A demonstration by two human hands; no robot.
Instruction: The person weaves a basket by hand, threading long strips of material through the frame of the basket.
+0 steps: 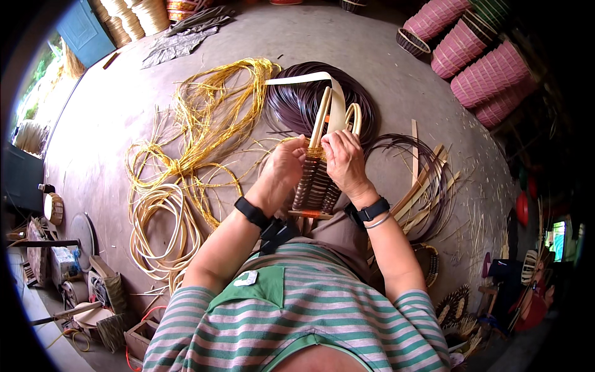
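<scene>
- At left, near, I see a pale coil; yellow strands lie beyond it.
- The left hand curls at the basket's left rim; I cannot tell what it pinches.
- The dark woven basket sits between both hands, near the lap.
- The right hand bunches its fingers over the rim, by a white strip; its grip I cannot tell.

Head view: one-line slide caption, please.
Left hand and right hand at the rim of a dark woven basket, dark coil beyond, yellow strands to the left.
</scene>
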